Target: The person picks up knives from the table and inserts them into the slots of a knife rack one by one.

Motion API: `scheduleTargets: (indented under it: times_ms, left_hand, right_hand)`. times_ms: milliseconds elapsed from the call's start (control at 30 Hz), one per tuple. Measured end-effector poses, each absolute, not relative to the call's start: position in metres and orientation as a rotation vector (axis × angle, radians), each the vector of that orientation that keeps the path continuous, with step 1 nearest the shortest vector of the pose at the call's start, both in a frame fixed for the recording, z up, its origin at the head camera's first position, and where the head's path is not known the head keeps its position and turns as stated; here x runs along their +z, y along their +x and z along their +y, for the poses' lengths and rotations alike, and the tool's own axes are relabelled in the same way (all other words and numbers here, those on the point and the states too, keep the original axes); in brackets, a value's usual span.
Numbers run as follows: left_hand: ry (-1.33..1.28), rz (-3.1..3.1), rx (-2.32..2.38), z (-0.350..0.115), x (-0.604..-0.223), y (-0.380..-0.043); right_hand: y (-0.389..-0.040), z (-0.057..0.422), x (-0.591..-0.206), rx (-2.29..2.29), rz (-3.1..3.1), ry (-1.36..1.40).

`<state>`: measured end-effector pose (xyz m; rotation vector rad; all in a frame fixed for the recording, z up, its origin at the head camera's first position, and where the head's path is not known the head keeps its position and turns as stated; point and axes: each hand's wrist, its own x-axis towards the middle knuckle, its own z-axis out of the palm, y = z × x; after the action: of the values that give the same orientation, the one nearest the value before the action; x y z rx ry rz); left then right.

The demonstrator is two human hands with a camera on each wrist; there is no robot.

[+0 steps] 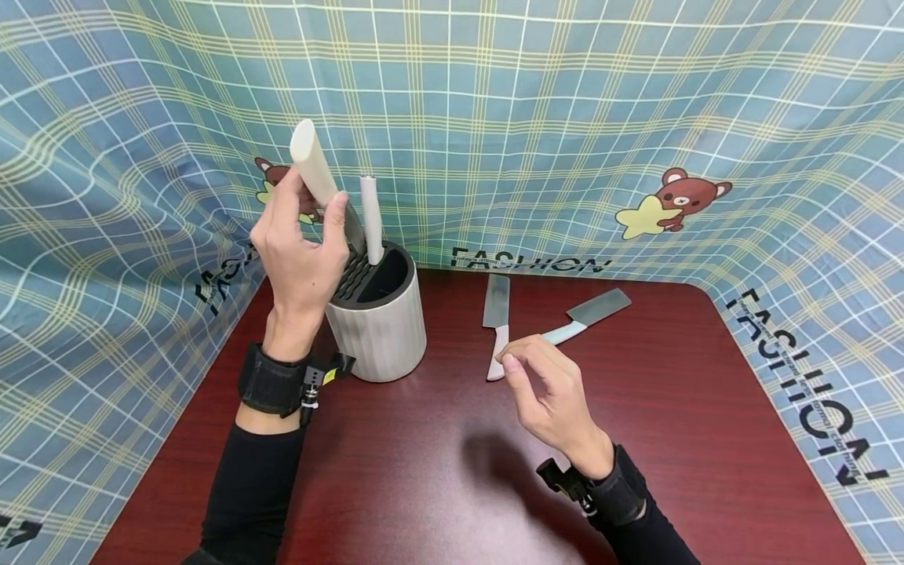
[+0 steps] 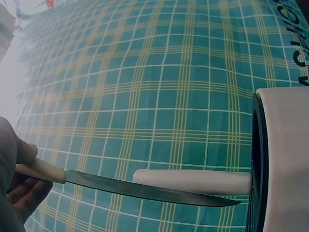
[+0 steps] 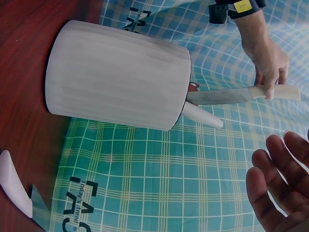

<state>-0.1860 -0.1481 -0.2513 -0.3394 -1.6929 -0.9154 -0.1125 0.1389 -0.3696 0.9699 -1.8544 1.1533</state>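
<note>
My left hand [image 1: 302, 247] pinches the cream handle of a long knife [image 2: 145, 192] between thumb and fingers. The blade points down at the slotted top of a ribbed white knife holder [image 1: 381, 337], its tip close to the black slots in the left wrist view. Beside that blade, a white handle [image 1: 370, 220] sticks up from the holder. Holding nothing, my right hand [image 1: 554, 396] hovers over the table with fingers loosely bent. Near its fingertips in the head view lie two cleavers, one with a pinkish-white handle [image 1: 497, 353], the other with a pale blue-white handle [image 1: 563, 333].
The dark red tabletop [image 1: 395, 471] carries the holder at left and the two cleavers right of it. Checked blue-green cloth [image 1: 537, 141] rises behind the table and along both sides. Each wrist wears a black strap with a small camera.
</note>
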Motion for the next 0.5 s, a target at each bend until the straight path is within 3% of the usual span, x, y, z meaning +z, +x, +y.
scheduleTargets:
  times_ms: [500]
  left_hand:
    - [-0.353,-1.726,-0.966,-0.1479,-0.2563,-0.1931]
  right_hand:
    - [-0.1101,0.1415,-0.3689,1.164,-1.843,0.977]
